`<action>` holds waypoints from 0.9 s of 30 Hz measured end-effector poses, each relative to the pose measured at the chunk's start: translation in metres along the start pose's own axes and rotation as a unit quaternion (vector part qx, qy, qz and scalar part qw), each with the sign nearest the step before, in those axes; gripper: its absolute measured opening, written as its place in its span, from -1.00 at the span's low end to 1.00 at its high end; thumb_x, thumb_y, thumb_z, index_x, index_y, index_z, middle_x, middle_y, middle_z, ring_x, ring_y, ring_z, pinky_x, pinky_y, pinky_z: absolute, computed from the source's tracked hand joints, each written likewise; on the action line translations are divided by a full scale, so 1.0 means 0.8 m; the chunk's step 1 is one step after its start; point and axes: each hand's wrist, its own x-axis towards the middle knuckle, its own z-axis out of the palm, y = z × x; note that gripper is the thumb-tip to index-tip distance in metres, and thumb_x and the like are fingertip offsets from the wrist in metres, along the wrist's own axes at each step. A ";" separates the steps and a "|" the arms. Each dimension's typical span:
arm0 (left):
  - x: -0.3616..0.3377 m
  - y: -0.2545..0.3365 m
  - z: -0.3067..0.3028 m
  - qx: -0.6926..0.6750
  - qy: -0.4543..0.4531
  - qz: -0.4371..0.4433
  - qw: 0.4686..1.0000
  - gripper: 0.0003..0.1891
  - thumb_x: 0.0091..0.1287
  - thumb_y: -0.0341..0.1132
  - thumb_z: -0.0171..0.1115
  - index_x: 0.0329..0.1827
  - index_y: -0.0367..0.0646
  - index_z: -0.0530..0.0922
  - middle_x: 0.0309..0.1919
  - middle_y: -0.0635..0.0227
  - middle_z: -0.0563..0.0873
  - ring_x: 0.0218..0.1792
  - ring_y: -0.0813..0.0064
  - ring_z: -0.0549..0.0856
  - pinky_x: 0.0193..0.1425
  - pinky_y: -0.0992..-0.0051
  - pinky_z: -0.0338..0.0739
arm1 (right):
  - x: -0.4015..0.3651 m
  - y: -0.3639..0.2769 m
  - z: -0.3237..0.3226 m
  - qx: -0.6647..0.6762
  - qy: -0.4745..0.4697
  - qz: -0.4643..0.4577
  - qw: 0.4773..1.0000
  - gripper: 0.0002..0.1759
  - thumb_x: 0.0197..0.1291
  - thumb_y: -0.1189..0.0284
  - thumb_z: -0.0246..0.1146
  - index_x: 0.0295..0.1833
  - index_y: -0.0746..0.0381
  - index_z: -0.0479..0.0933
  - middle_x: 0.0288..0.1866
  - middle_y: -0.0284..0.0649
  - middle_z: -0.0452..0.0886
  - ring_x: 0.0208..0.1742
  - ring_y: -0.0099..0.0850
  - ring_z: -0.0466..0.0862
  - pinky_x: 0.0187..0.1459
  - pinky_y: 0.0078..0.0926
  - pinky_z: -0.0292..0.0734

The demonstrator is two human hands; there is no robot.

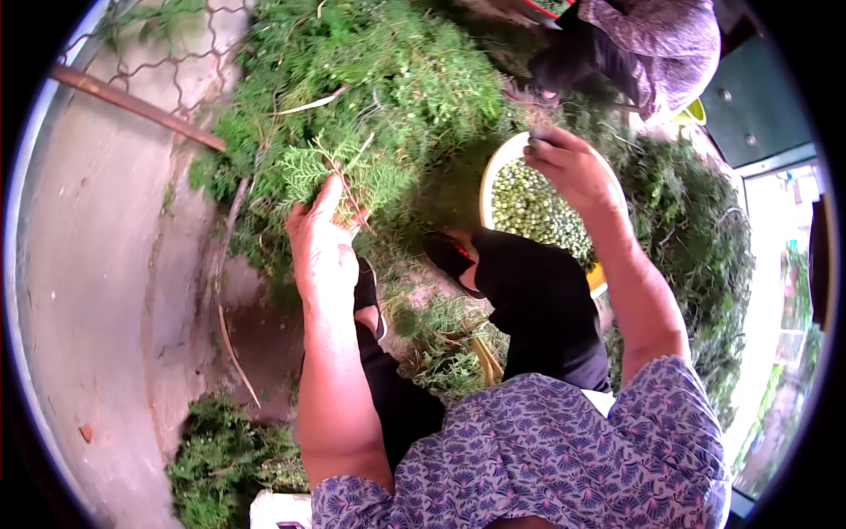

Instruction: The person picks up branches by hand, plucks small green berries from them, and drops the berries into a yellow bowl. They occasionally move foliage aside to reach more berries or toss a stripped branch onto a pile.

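Observation:
My left hand [322,238] is closed on the stem end of a green leafy sprig [352,172], in front of a large heap of cut greenery [370,79]. To the right, a round yellow-rimmed bucket [486,189] holds many small green cones or berries [533,207]. Above the bucket's right part hangs my right hand [571,166], its fingers curled together near the far rim. Whatever those fingers hold, if anything, is too small to make out.
Another person [656,53] sits at the upper right. More greenery [687,229] lies right of the bucket, and a smaller pile [229,458] at the lower left. A rusty bar [141,106] crosses the upper left. My feet are between the piles.

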 end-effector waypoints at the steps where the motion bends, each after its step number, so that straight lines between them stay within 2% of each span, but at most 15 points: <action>1: -0.003 0.002 0.004 0.015 -0.026 -0.013 0.999 -0.91 0.23 -0.37 0.22 -0.25 -0.12 0.54 -0.27 0.37 0.65 -0.29 0.51 0.62 -0.25 0.33 0.55 | 0.005 -0.003 0.025 0.081 -0.030 0.010 0.996 -0.78 0.21 0.57 0.10 -0.02 0.35 0.46 -0.18 -0.12 0.58 -0.12 -0.30 0.62 0.02 -0.45 0.55; 3: -0.006 -0.004 0.006 0.052 -0.095 -0.027 0.994 -0.84 0.27 -0.32 0.17 -0.12 -0.12 0.53 -0.25 0.36 0.64 -0.27 0.45 0.63 -0.24 0.35 0.51 | 0.007 -0.012 0.076 0.195 -0.053 0.034 0.979 -0.82 0.18 0.68 0.08 -0.12 0.34 0.50 -0.22 -0.13 0.59 -0.16 -0.30 0.63 0.02 -0.40 0.57; 5: -0.008 -0.012 0.015 0.037 -0.106 -0.054 0.992 -0.84 0.24 -0.27 0.22 -0.22 -0.13 0.54 -0.28 0.40 0.65 -0.33 0.56 0.61 -0.28 0.49 0.54 | 0.000 -0.013 0.118 0.225 -0.071 0.033 0.971 -0.82 0.16 0.72 0.07 -0.15 0.36 0.51 -0.23 -0.14 0.59 -0.15 -0.30 0.63 0.01 -0.39 0.58; 8: -0.023 -0.012 0.032 0.077 -0.093 -0.049 0.991 -0.83 0.23 -0.27 0.23 -0.21 -0.13 0.54 -0.29 0.42 0.64 -0.30 0.59 0.60 -0.28 0.49 0.54 | 0.000 0.011 0.149 0.261 -0.112 0.030 0.958 -0.82 0.15 0.74 0.07 -0.14 0.38 0.50 -0.21 -0.15 0.59 -0.11 -0.27 0.63 0.03 -0.38 0.57; 9: -0.024 -0.011 0.032 0.053 -0.107 -0.073 0.990 -0.83 0.21 -0.31 0.26 -0.18 -0.11 0.50 -0.22 0.42 0.60 -0.27 0.52 0.58 -0.20 0.38 0.50 | -0.001 0.017 0.158 0.265 -0.104 0.031 0.958 -0.82 0.16 0.74 0.07 -0.14 0.38 0.49 -0.19 -0.15 0.59 -0.10 -0.27 0.62 0.02 -0.36 0.57; 13: -0.021 -0.025 0.025 0.105 -0.125 -0.020 0.986 -0.80 0.22 -0.33 0.24 -0.14 -0.13 0.48 -0.22 0.40 0.59 -0.26 0.51 0.57 -0.25 0.41 0.50 | -0.006 0.021 0.173 0.299 -0.093 0.045 0.949 -0.81 0.16 0.72 0.07 -0.12 0.37 0.49 -0.20 -0.17 0.59 -0.11 -0.31 0.62 0.01 -0.36 0.57; 15: -0.016 -0.020 0.025 0.030 -0.029 -0.062 0.997 -0.70 0.14 -0.34 0.33 -0.16 -0.25 0.43 -0.27 0.26 0.61 -0.30 0.60 0.58 -0.18 0.58 0.41 | -0.004 0.020 0.170 0.205 -0.087 -0.018 0.975 -0.82 0.17 0.69 0.08 -0.12 0.35 0.51 -0.22 -0.19 0.60 -0.15 -0.39 0.63 -0.11 -0.48 0.57; 16: -0.012 -0.025 0.025 0.021 0.054 -0.040 0.998 -0.65 0.13 -0.33 0.34 -0.14 -0.26 0.38 -0.25 0.21 0.59 -0.29 0.57 0.57 -0.25 0.54 0.44 | -0.006 0.014 0.167 0.159 -0.056 0.009 0.986 -0.83 0.16 0.66 0.11 -0.13 0.33 0.52 -0.26 -0.23 0.60 -0.22 -0.47 0.62 -0.27 -0.60 0.51; 17: -0.008 -0.027 0.023 0.018 0.059 -0.036 0.997 -0.65 0.13 -0.33 0.34 -0.14 -0.26 0.38 -0.25 0.21 0.59 -0.29 0.57 0.57 -0.25 0.54 0.44 | -0.005 0.012 0.165 0.141 -0.040 0.013 0.989 -0.84 0.17 0.61 0.15 -0.13 0.34 0.52 -0.29 -0.27 0.59 -0.31 -0.54 0.58 -0.37 -0.67 0.44; 19: -0.007 -0.029 0.024 -0.012 0.061 -0.026 0.998 -0.70 0.16 -0.36 0.30 -0.17 -0.28 0.39 -0.28 0.24 0.59 -0.27 0.56 0.56 -0.25 0.55 0.44 | -0.005 0.013 0.157 0.039 -0.078 0.086 0.992 -0.80 0.15 0.54 0.21 -0.10 0.36 0.51 -0.35 -0.31 0.57 -0.42 -0.59 0.51 -0.41 -0.69 0.42; 20: -0.012 -0.026 0.026 -0.042 -0.009 -0.018 0.999 -0.73 0.19 -0.41 0.27 -0.14 -0.32 0.41 -0.29 0.27 0.60 -0.26 0.58 0.56 -0.27 0.61 0.44 | -0.007 0.015 0.158 -0.019 -0.094 0.089 0.991 -0.77 0.14 0.50 0.24 -0.09 0.36 0.50 -0.37 -0.32 0.56 -0.45 -0.61 0.48 -0.44 -0.70 0.38; 21: -0.017 -0.024 0.031 -0.044 -0.007 -0.018 0.999 -0.73 0.19 -0.41 0.27 -0.14 -0.32 0.41 -0.29 0.27 0.60 -0.26 0.58 0.56 -0.27 0.61 0.44 | -0.011 0.019 0.163 -0.077 -0.112 0.092 0.986 -0.73 0.12 0.46 0.27 -0.07 0.36 0.50 -0.40 -0.33 0.55 -0.48 -0.63 0.44 -0.48 -0.72 0.35; 24: -0.027 -0.020 0.036 -0.017 -0.106 -0.037 0.994 -0.59 0.17 -0.41 0.28 0.06 -0.36 0.41 -0.26 0.30 0.61 -0.27 0.56 0.58 -0.17 0.64 0.45 | -0.020 0.021 0.174 -0.134 -0.088 0.082 0.984 -0.73 0.04 0.41 0.35 -0.18 0.34 0.55 -0.55 -0.38 0.50 -0.58 -0.65 0.40 -0.57 -0.74 0.28; 26: -0.022 -0.020 0.030 -0.007 -0.093 -0.037 0.995 -0.58 0.17 -0.39 0.28 0.06 -0.34 0.42 -0.25 0.31 0.61 -0.25 0.54 0.58 -0.12 0.61 0.45 | -0.017 0.021 0.164 -0.153 -0.091 0.107 0.978 -0.82 0.05 0.37 0.34 -0.40 0.24 0.54 -0.66 -0.49 0.35 -0.65 -0.71 0.29 -0.63 -0.75 0.14; 27: -0.019 -0.023 0.029 0.003 -0.083 -0.042 0.996 -0.58 0.16 -0.38 0.28 0.07 -0.31 0.42 -0.24 0.32 0.61 -0.24 0.52 0.59 -0.06 0.57 0.45 | -0.014 0.018 0.156 -0.175 -0.063 0.100 0.977 -0.80 0.08 0.34 0.32 -0.38 0.25 0.53 -0.65 -0.48 0.35 -0.65 -0.71 0.28 -0.62 -0.73 0.13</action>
